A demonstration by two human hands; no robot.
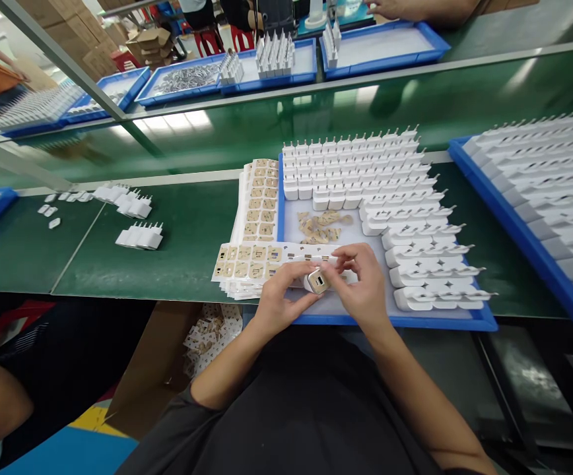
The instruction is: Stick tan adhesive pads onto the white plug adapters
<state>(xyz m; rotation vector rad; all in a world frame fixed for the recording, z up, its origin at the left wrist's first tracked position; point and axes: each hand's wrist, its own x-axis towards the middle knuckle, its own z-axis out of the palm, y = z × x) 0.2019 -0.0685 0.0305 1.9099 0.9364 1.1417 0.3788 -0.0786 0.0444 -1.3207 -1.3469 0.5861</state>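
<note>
My left hand (pixel 285 295) is closed around a small white plug charger (pixel 308 284), its end turned up toward me. That end shows a tan film with a dark port slot in it. Thumb and forefinger of my right hand (pixel 363 284) pinch at the charger's right edge; whether they grip the film or the body is hard to see. Just behind the hands lies a white sheet of tan stickers (pixel 241 260), on top of other sheets. Tan peeled scraps (pixel 323 227) rest in the blue tray (pixel 439 322), near rows of white chargers (pixel 356 165) with pins up.
More sticker sheets (pixel 263 198) are stacked left of the tray. Several chargers (pixel 139 235) and small white pieces (pixel 55 223) lie farther left. A second full tray (pixel 519 244) stands at right. Below the edge is a cardboard box (pixel 152 363) of scrap. Another person's hand (pixel 388 8) is across the line.
</note>
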